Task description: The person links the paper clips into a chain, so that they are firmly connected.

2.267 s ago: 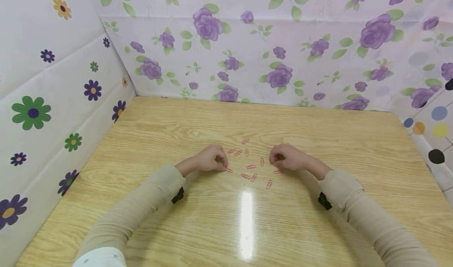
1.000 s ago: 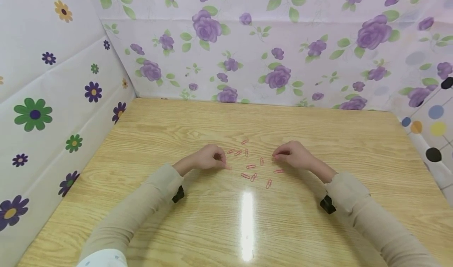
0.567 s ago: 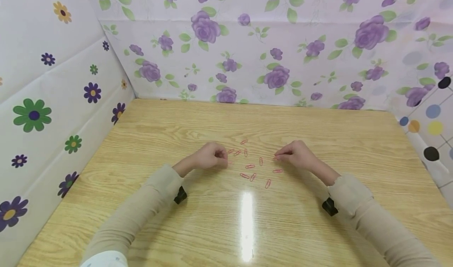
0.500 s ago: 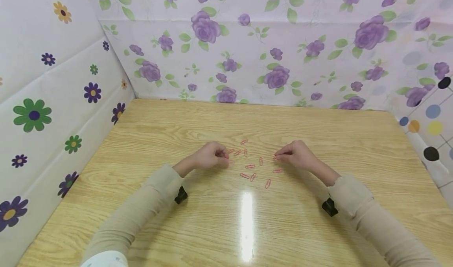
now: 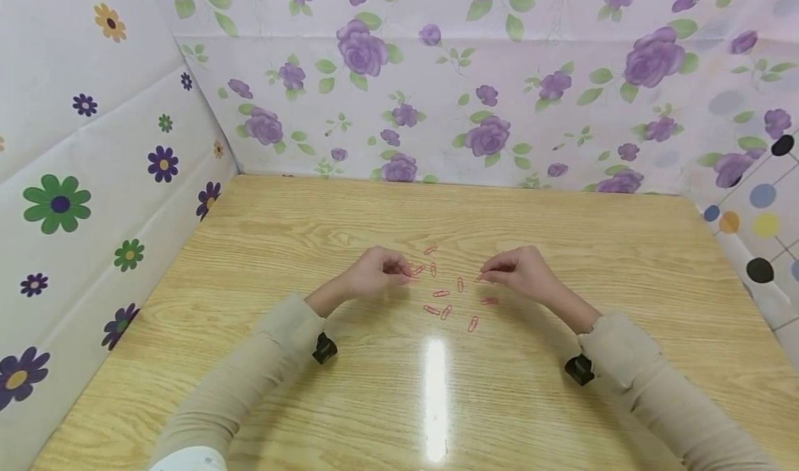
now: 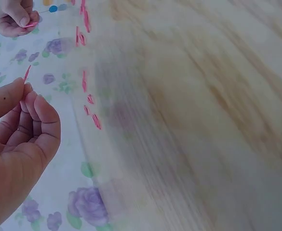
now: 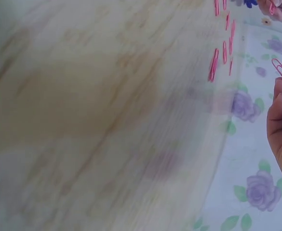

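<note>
Between thumb and fingertips my left hand [image 5: 377, 273] pinches a pink paper clip [image 6: 27, 73], which sticks up from the fingertips in the left wrist view. My right hand [image 5: 521, 273] pinches another pink paper clip [image 7: 279, 67], its looped end showing beyond the fingers in the right wrist view. Both hands are raised a little over the wooden table, facing each other. Between and below them lie several loose pink paper clips, among them a flat one [image 5: 441, 293], an upright-lying one [image 5: 460, 284] and one [image 5: 473, 324] nearest the front.
The wooden table [image 5: 299, 221] stretches out on all sides of the clips. Behind it hangs a cloth with purple roses [image 5: 399, 75], and a flower-patterned cloth [image 5: 125, 180] lines the left side. A bright light reflection [image 5: 436, 395] falls on the front of the tabletop.
My left hand has picked up a paper clip from the table and moved slightly right and away from me. My right hand has lifted with its clip, shifted right, then slightly back left.
</note>
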Motion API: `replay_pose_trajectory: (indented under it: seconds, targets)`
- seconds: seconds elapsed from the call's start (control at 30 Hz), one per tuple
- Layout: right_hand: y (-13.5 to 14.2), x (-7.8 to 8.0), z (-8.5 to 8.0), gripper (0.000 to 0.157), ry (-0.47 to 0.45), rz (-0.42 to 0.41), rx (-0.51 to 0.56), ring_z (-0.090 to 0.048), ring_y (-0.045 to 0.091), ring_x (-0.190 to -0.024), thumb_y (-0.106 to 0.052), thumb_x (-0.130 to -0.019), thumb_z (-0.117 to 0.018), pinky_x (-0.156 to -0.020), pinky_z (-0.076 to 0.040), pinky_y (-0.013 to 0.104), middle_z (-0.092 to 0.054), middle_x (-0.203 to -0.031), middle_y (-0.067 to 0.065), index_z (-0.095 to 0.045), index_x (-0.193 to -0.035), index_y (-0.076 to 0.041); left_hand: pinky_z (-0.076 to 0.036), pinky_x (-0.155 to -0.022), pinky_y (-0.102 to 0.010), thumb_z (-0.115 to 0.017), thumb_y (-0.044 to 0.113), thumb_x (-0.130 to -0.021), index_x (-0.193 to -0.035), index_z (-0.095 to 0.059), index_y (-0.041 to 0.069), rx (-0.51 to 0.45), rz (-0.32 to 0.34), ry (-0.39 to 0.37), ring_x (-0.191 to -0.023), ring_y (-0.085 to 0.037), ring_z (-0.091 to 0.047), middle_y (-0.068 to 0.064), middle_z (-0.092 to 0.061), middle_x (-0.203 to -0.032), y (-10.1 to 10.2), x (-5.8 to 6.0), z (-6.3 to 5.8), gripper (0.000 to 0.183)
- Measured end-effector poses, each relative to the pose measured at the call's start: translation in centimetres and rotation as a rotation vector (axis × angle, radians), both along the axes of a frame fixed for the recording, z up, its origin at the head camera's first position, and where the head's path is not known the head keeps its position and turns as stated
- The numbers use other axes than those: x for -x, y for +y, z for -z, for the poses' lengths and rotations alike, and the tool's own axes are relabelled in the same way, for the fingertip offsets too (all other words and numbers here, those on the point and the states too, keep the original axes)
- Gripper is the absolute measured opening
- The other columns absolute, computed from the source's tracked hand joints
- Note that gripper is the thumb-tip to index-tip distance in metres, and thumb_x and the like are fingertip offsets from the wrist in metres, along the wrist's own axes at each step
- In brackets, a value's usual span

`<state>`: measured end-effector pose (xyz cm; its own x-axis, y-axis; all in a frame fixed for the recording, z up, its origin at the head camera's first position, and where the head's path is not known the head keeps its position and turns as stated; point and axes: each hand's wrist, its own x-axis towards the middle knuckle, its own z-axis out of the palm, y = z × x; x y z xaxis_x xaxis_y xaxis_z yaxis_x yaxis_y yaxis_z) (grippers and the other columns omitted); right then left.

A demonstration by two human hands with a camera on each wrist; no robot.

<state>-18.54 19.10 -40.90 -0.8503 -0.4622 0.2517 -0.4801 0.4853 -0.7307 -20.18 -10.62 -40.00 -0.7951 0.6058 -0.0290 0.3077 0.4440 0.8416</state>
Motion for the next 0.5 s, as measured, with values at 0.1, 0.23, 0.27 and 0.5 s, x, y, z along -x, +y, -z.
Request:
replay_pose_trajectory:
  seconds: [0.1,0.23,0.27,0.5]
  targets:
    - [-0.2,-0.2,-0.2,0.006,0.01,0.003,-0.016,-0.061,0.014,-0.061,-0.008,-0.079,-0.07,-0.055,-0.049,0.023,-0.067,-0.072,0.003,-0.07,-0.076,-0.003,-0.048,-0.07,-0.026,-0.063,0.002,-0.084,-0.087,-0.065,-0.003,-0.029,0.017,-0.002,-0.074,-0.014,-0.057,-0.008,-0.063,-0.081,0.4,-0.1,-0.2,0.006]
    - [-0.3,-0.5,-0.4,0.006,0.044,-0.005,-0.03,-0.056,0.012,-0.058,-0.008,-0.078,-0.07,-0.053,-0.045,0.023,-0.064,-0.068,-0.002,-0.067,-0.073,-0.007,-0.047,-0.066,-0.024,-0.062,0.0,-0.085,-0.09,-0.063,-0.008,-0.072,0.032,0.001,-0.071,-0.013,-0.056,-0.009,-0.063,-0.082,0.8,-0.3,-0.5,0.01]
    - [-0.3,-0.6,-0.4,0.006,0.055,-0.008,-0.032,-0.054,0.01,-0.058,-0.007,-0.079,-0.07,-0.052,-0.045,0.023,-0.063,-0.068,-0.002,-0.067,-0.073,-0.008,-0.047,-0.065,-0.024,-0.061,0.0,-0.085,-0.091,-0.063,-0.009,-0.08,0.03,0.002,-0.071,-0.013,-0.056,-0.007,-0.062,-0.081,0.9,-0.3,-0.6,0.011]
    - [-0.5,-1.0,-0.7,0.006,0.081,-0.027,-0.012,-0.055,0.007,-0.061,-0.006,-0.08,-0.069,-0.055,-0.047,0.023,-0.063,-0.07,-0.003,-0.066,-0.075,-0.008,-0.045,-0.061,-0.023,-0.061,-0.001,-0.085,-0.091,-0.062,-0.009,-0.15,0.005,-0.008,-0.069,-0.013,-0.053,-0.007,-0.061,-0.08,1.8,-0.6,-0.7,0.01]
